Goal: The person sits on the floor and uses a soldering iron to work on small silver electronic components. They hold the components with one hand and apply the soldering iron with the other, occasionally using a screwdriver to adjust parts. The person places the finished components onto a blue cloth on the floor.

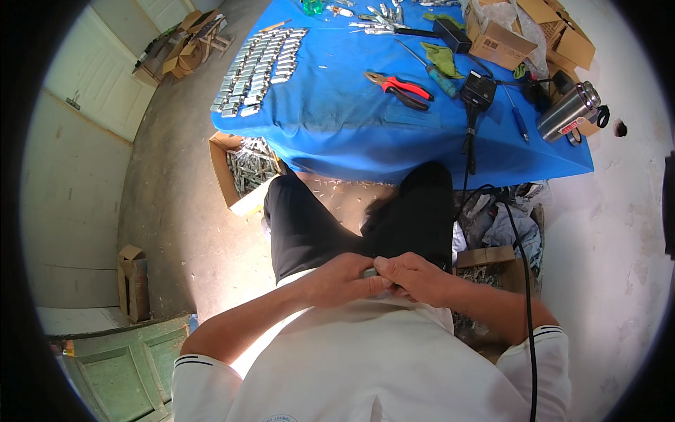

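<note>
My left hand and my right hand meet in front of my belly, above my lap. Both have curled fingers and touch at the thumbs. A bit of something greyish shows between them, mostly hidden by the fingers. On the blue-covered table ahead lie red-and-black pliers, nearest to my hands among the tools. Rows of small silvery metal pieces are laid out at the table's left. A screwdriver with a teal handle rests right of the pliers, beside a green cloth.
A steel flask, a blue screwdriver and a black device with a hanging cable occupy the right side. Open cartons stand behind. Below, a carton of metal parts sits left and another box right.
</note>
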A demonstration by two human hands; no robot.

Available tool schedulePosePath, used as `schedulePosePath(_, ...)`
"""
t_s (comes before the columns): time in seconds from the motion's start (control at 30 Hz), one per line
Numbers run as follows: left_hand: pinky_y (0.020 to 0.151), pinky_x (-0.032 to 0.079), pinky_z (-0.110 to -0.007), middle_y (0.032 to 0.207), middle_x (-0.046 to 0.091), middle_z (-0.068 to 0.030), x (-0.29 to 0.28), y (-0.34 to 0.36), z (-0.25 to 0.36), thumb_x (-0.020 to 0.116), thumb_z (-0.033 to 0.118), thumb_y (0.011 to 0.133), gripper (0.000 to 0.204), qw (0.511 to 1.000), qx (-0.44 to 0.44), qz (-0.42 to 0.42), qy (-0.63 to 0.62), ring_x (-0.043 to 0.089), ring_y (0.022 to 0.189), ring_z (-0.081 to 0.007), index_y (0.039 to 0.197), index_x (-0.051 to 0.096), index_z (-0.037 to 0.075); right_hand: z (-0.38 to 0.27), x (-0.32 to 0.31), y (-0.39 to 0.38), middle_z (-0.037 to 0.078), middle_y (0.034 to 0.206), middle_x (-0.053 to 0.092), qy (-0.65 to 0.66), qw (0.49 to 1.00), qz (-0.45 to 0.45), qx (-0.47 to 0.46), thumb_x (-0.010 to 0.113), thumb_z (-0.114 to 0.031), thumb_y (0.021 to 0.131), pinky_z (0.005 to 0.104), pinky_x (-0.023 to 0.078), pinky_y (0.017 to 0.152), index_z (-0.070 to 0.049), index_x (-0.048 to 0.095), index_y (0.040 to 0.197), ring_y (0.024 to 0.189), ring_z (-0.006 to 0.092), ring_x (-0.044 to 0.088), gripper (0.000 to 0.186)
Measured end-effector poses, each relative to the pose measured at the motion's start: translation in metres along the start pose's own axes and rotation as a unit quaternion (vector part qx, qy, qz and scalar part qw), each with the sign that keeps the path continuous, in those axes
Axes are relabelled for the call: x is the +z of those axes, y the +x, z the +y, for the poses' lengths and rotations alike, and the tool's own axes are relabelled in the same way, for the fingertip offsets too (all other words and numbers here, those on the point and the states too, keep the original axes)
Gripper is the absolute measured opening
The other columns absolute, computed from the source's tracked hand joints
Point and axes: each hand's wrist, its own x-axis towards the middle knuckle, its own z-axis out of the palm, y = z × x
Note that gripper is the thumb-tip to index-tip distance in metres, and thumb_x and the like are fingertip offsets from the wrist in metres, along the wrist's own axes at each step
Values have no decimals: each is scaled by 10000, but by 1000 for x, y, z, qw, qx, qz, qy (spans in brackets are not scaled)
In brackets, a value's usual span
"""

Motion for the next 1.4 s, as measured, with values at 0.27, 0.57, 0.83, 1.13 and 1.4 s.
schedulePosePath(0.27, 693, 450, -344, 796, 628, -150, 12, -4, -5, 558, 360, 943, 412, 992, -51, 106, 39, 553, 752, -169, 969, 617, -47, 18, 11, 11, -31, 642, 431, 41, 997, 70, -20, 385, -440, 994, 259, 321, 553, -23, 568, 758, 606, 74, 367, 512)
schedulePosePath(0.57, 533, 378, -269, 662, 529, -1, 9, -4, -16, 584, 368, 955, 388, 975, -62, 185, 105, 428, 625, -59, 885, 626, -11, 24, 21, 29, -20, 595, 424, 151, 982, 115, 0, 380, -468, 983, 259, 296, 458, -61, 525, 716, 504, 76, 357, 508)
schedulePosePath(0.83, 541, 385, -297, 649, 542, -59, 11, -4, -27, 596, 378, 943, 419, 959, 6, 262, 109, 430, 625, -90, 821, 596, -22, 24, 32, 40, -68, 560, 302, 213, 968, 130, -10, 395, -521, 987, 240, 164, 411, -137, 439, 691, 445, 53, 199, 487)
schedulePosePath(1.13, 521, 332, -238, 676, 456, 35, 21, 0, -44, 515, 424, 979, 432, 985, 5, 170, -22, 392, 641, -47, 885, 583, 8, 11, -24, 23, -51, 691, 426, 18, 996, -77, 42, 431, -449, 990, 196, 262, 523, -111, 560, 848, 602, 37, 311, 389)
schedulePosePath(1.4, 484, 268, -208, 647, 399, 49, 17, -3, -51, 407, 402, 1021, 420, 974, 15, 167, -152, 323, 560, -34, 771, 491, 75, 21, -16, 28, 101, 721, 497, -222, 963, -8, -150, 486, -307, 985, 346, 394, 614, -4, 507, 841, 659, 206, 453, 336)
